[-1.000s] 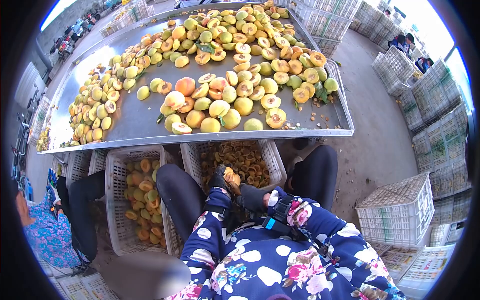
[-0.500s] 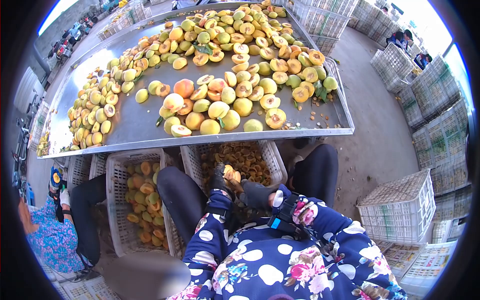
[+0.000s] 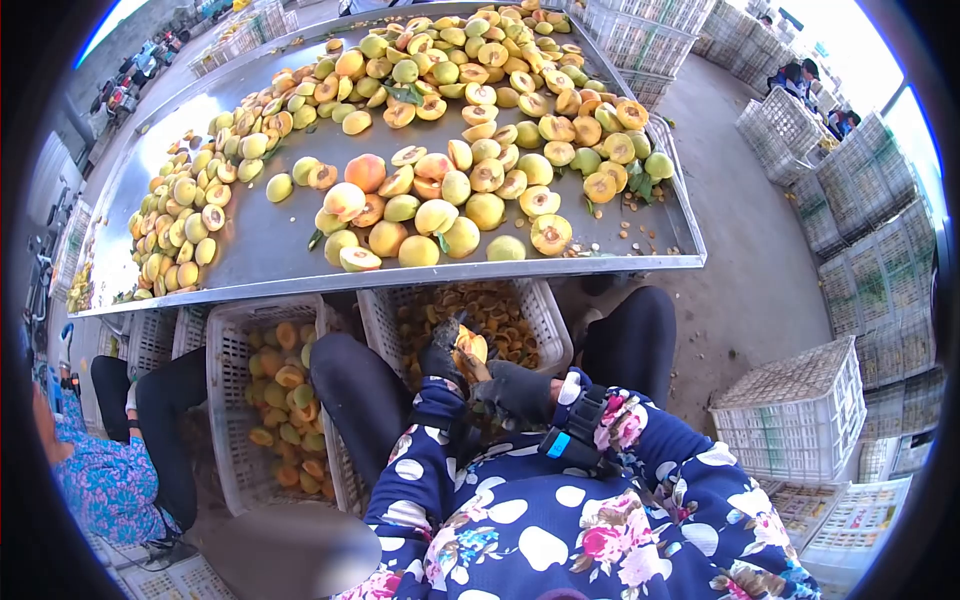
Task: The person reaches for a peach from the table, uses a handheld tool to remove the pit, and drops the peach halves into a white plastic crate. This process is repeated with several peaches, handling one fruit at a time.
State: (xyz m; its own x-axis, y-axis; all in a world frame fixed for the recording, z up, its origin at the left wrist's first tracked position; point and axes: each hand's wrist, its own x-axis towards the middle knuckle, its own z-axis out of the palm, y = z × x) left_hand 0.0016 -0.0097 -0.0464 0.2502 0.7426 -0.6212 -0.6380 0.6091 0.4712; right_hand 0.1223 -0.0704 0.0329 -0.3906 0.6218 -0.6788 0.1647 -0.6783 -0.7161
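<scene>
My left hand (image 3: pixel 443 356), in a dark glove, grips a yellow peach half (image 3: pixel 470 346) above a white crate (image 3: pixel 552 335) between my knees. Cut peach pieces (image 3: pixel 505 312) fill that crate. Close beside the fruit is my right hand (image 3: pixel 518 394), also dark-gloved, its fingers curled closed. A small brownish tip shows between that hand and the peach half, but I cannot make out what it is. Whole and halved peaches (image 3: pixel 436 217) lie on the metal table (image 3: pixel 290 240) ahead of me.
A second crate (image 3: pixel 228 420) with peach halves stands left of my legs. Further left sits a co-worker (image 3: pixel 105 470) in a blue floral top. White crates (image 3: pixel 790 420) are stacked on the right, with other people (image 3: pixel 797 75) behind. The table's front edge (image 3: pixel 450 272) crosses above my knees.
The peach half in my left hand has turned and shows more of its orange side. My right hand has shifted slightly and turned. The co-worker's hands at left have moved lower.
</scene>
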